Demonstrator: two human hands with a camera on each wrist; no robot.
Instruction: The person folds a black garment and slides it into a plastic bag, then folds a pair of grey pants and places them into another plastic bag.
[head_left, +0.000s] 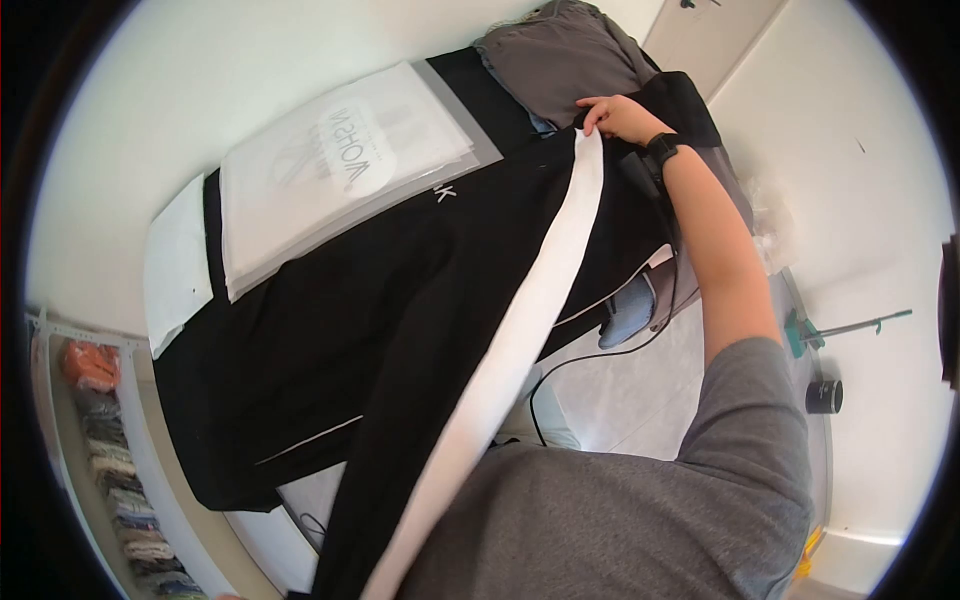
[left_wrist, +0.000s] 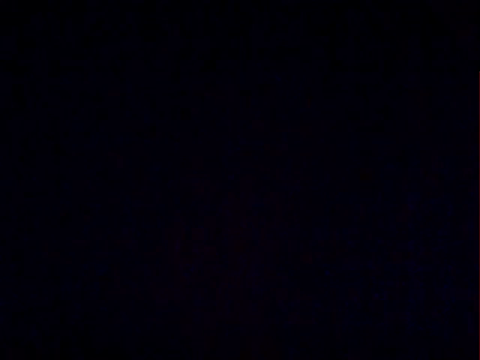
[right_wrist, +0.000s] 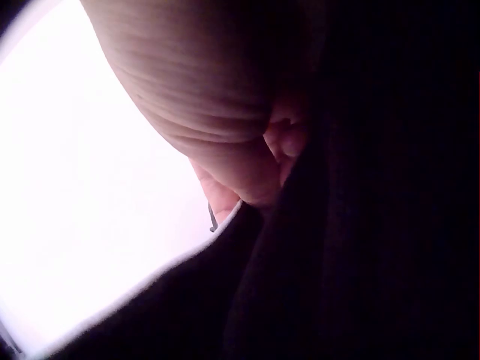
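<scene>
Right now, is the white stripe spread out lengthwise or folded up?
Spread: the white stripe runs from the right hand to the head view's lower edge.

Above you on the left, a plain white wall (head_left: 200,110) fills the head view's upper left; another pale wall (head_left: 860,220) curves down the right side, with a small dark mark (head_left: 862,146) on it. At the top right you have what looks like a pale door (head_left: 715,40) with a dark handle (head_left: 688,4). Your floor (head_left: 650,390) is light grey with thin joint lines, brightly lit near the lower middle. White-framed shelving (head_left: 75,440) stands at your lower left. In the right wrist view, white glare floods the left side.
</scene>
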